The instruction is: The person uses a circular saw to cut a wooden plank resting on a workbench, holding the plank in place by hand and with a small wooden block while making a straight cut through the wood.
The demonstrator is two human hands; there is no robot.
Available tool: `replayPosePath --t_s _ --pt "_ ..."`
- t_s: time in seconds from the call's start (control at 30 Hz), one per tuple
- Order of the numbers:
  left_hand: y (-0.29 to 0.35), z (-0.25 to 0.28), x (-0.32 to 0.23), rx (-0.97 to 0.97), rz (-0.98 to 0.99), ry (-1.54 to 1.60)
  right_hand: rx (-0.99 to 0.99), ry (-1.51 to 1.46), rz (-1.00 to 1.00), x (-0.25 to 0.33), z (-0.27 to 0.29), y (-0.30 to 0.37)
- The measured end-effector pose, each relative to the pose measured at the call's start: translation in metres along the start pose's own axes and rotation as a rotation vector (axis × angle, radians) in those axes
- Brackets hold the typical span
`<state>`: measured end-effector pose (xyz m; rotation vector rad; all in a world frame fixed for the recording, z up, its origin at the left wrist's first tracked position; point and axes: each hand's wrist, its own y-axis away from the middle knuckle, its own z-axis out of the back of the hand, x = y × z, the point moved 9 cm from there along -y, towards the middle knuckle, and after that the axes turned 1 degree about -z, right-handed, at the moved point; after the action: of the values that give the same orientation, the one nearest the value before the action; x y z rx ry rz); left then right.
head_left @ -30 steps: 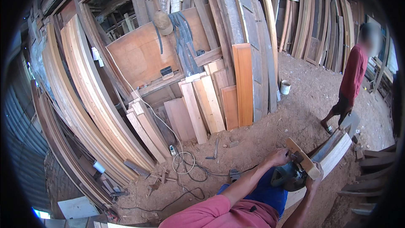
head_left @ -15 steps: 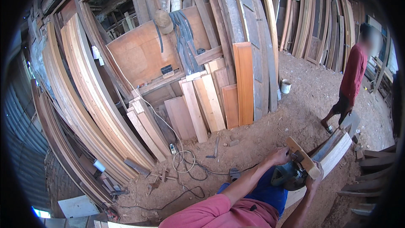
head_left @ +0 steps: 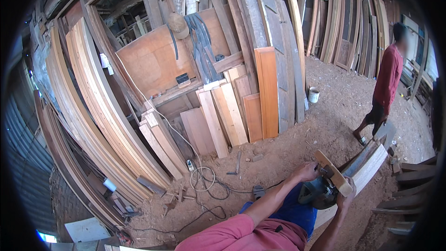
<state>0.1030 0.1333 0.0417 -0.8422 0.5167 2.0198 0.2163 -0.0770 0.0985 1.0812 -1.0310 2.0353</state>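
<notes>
Looking down from the head view, we find both bare hands at work around a dark green power tool (head_left: pixel 312 193), and what a tight cluster this is! The tool sits low on the right, just in front of the blue trousers, with a flat wooden block (head_left: pixel 335 176) standing tilted against its far side. The left hand (head_left: pixel 307 171) curls in at the block's upper end, fingers partly hidden, so just what it grips we cannot tell. Over on the other side, the right hand (head_left: pixel 345 195) is wrapped firmly around the block's lower end.

Beyond the block runs a pale plank (head_left: pixel 370 169), slanting away up to the right, a darker timber (head_left: pixel 358 159) right alongside it. Near that far end stands a person in a red top (head_left: pixel 389 72), turned to the right.

Out on the shavings-strewn floor (head_left: pixel 337 107), a cable (head_left: pixel 203 179) lies in loops, well left of the tool, and a pale bucket (head_left: pixel 314 95) stands farther back. And along the left, tall boards (head_left: pixel 107 97) lean in a dense row, while a cap (head_left: pixel 178 25) hangs beside dark strips (head_left: pixel 199 42), above an orange-brown panel (head_left: pixel 266 93) propped upright
</notes>
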Motion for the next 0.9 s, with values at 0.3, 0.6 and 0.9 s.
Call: replayPosePath --t_s 0.3,0.6,0.9 --pt "0.001 0.001 0.004 -0.013 0.008 0.085 0.013 -0.049 -0.033 -0.015 -0.008 -0.002" --pt "-0.004 -0.002 0.003 0.09 0.078 -0.029 -0.005 0.057 0.089 0.01 -0.002 -0.006" --pt "-0.003 -0.004 0.005 0.061 0.024 0.009 -0.027 0.177 0.039 0.013 0.002 -0.004"
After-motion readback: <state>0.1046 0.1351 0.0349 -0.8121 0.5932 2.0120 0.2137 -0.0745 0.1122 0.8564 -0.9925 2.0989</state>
